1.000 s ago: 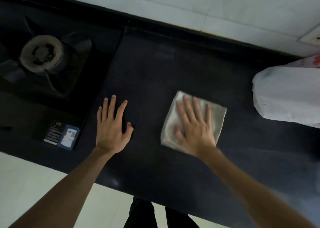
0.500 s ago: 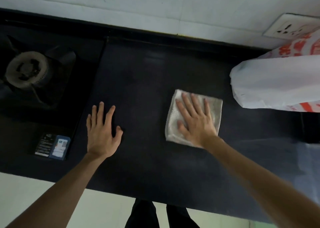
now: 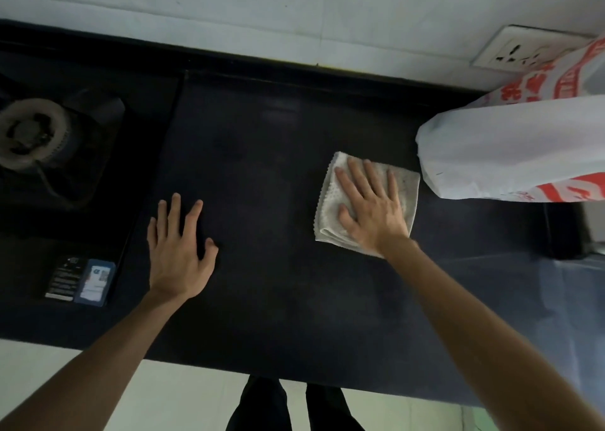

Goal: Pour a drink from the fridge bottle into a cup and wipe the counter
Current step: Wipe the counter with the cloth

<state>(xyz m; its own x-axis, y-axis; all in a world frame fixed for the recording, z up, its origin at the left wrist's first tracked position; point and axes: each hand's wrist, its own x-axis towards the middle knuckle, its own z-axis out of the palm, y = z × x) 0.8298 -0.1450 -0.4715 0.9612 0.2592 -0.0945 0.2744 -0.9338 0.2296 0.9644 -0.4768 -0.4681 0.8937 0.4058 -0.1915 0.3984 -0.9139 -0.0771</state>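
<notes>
Right hand (image 3: 371, 211) lies flat, fingers spread, pressing the folded cloth (image 3: 330, 201) on the dark table (image 3: 278, 155), just beside the white plastic bag (image 3: 510, 145). Left hand (image 3: 176, 250) rests open and empty on the table, near the stove burner (image 3: 32, 132).
</notes>
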